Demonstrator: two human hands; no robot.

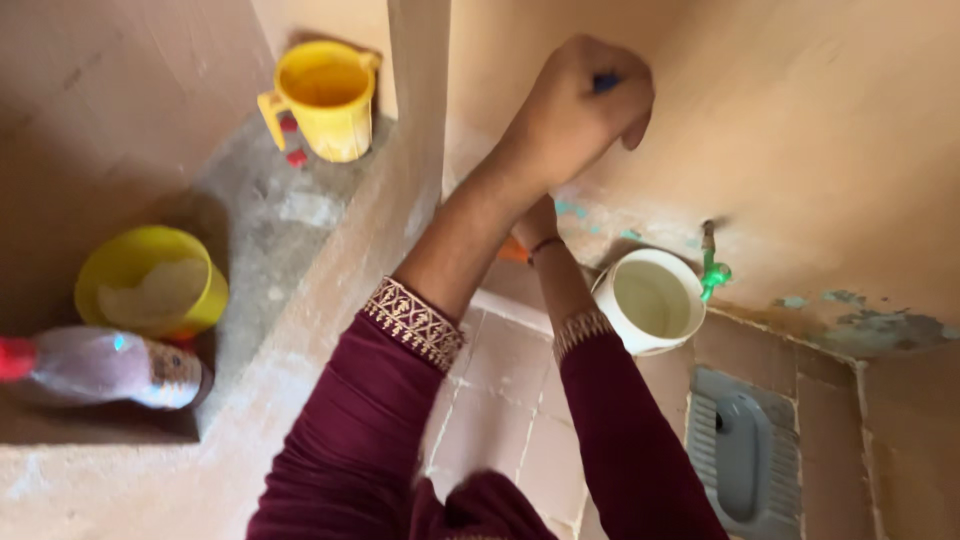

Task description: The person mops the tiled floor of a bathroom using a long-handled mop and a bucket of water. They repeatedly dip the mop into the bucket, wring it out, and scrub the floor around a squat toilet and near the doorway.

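Up near the top middle of the frame, the left hand (580, 105) is pressed against the tan wall (820, 120), fingers curled tight around a small blue thing (605, 82). Only a sliver of it pokes out above the knuckles, so what it actually is can't be told. The right hand (537, 222) sits lower, mostly tucked behind the left forearm, so whether it's open or closed is anyone's guess. There's a bit of something orange (513, 250) right beside it, touching or nearly so. Both arms wear dark maroon sleeves (350, 440) with patterned gold cuffs.

Just right of the right wrist there's a white bucket (652, 300) with cloudy water in it, sitting under a green tap (712, 268) that sticks out of the wall. Lower right, a grey squat toilet pan (742, 455) is set in the tiled floor (500, 400).

Off to the left, behind a low wall, a yellow mug (325, 98) stands upper left, a yellow tub (150, 282) sits mid left, and a clear bottle with a red cap (95, 365) lies on its side just below the tub.
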